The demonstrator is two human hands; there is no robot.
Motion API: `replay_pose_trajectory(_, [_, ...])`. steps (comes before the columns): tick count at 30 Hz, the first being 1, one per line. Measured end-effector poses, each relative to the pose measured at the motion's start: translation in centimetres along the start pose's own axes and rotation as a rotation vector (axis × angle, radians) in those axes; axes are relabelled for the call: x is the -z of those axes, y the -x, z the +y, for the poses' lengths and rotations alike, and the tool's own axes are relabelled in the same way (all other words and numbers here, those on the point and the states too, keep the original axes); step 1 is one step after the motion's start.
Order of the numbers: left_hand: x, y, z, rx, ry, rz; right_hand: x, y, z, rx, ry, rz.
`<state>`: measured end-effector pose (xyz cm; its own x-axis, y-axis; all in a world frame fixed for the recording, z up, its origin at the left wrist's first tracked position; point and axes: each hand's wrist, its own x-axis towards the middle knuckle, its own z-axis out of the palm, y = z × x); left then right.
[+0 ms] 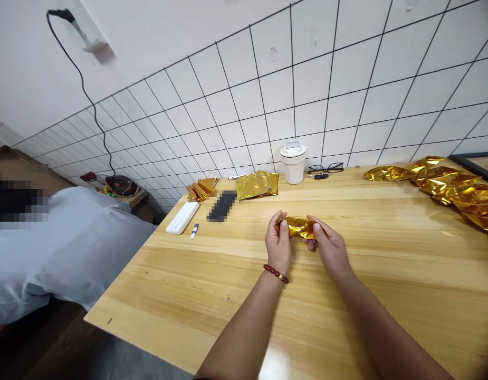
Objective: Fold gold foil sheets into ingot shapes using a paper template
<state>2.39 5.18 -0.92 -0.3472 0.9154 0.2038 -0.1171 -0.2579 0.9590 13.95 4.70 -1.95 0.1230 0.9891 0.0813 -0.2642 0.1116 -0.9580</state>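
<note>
The gold foil strip (301, 227) is held just above the wooden tabletop (180, 279), stretched between the two hands, with its long axis running sideways across the person's front. One end points to the left hand (279, 240), the other to the right hand (331, 248), and the right end sits slightly lower in view. Each grip is closed on its end, thumb on the near face and fingers behind.

Beyond the hands, toward the tiled wall (346, 79), stands a white lidded cup (294, 166), with a pair of black-framed glasses (325, 169) just to its right. Left of the cup lies a stack of gold sheets (257, 185), and farther left a pile of folded foil pieces (202, 189). A dark, blurred-out object (222, 206) rests between those two and a little nearer, beside a long white case (183, 217) and a small blue-and-white tube (194, 231). A big crumpled run of gold foil (453, 187) spreads over the right side. None of these touches the strip or the hands.

The strip is shiny, creased and uneven, with bright glints along its middle; its ends are partly hidden by the fingers. A red bead bracelet (276, 274) circles the left wrist.
</note>
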Motion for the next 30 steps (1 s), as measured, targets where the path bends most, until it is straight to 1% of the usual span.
replay_pose_trajectory(5, [0.25, -0.06, 0.18, 0.016, -0.009, -0.052, 0.16, -0.04, 0.11, -0.007, 0.0, 0.025])
replay_pose_trajectory(8, [0.34, -0.2, 0.11, 0.006, 0.002, -0.027, 0.14, -0.03, 0.04, 0.005, 0.021, 0.027])
replay_pose_trajectory(12, [0.27, -0.34, 0.16, -0.073, -0.015, 0.034, -0.02, 0.0, -0.09, 0.041, 0.042, 0.058])
replay_pose_trajectory(17, [0.12, -0.25, 0.23, -0.034, -0.019, 0.055, -0.13, 0.21, -0.19, 0.018, 0.069, -0.093])
replay_pose_trajectory(20, [0.13, -0.15, 0.2, -0.033, -0.045, 0.031, -0.07, 0.31, -0.32, 0.021, 0.072, -0.109])
replay_pose_trajectory(23, [0.09, 0.0, 0.28, -0.052, -0.034, 0.0, 0.02, 0.24, -0.47, 0.009, 0.034, -0.089])
replay_pose_trajectory(27, [0.02, 0.06, 0.34, -0.052, -0.001, -0.037, 0.08, 0.01, -0.62, -0.021, -0.032, -0.032])
replay_pose_trajectory(30, [0.11, -0.2, 0.05, -0.039, 0.027, 0.005, 0.04, -0.11, -0.58, -0.034, -0.019, 0.017])
